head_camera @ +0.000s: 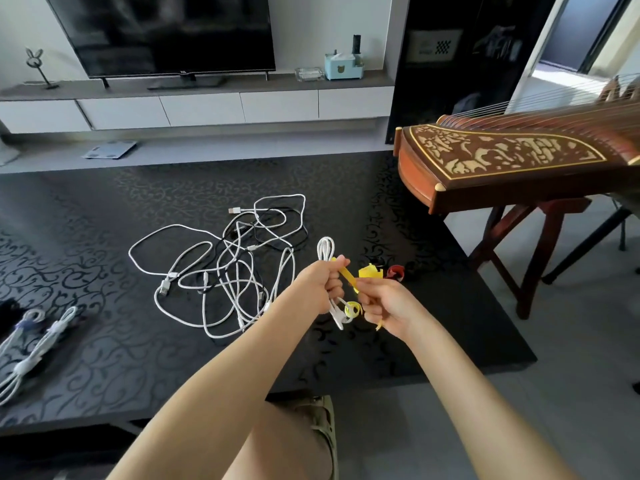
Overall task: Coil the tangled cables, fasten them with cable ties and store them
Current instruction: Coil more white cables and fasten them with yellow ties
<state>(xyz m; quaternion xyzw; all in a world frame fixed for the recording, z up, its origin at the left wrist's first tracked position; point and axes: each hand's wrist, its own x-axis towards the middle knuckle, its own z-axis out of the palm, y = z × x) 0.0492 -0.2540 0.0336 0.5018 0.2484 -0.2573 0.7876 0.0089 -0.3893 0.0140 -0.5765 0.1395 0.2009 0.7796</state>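
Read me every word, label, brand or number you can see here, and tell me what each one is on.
No text here is legible.
The TV has a tiny logo on its lower edge, too small to read.
The framed sign right of it is too blurred to read.
The blue box shows a bear face, no words.
The zither bears ornament only.

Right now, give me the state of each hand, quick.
Left hand: grip closed round the coiled white cable.
Right hand: pinches the end of the yellow cable tie.
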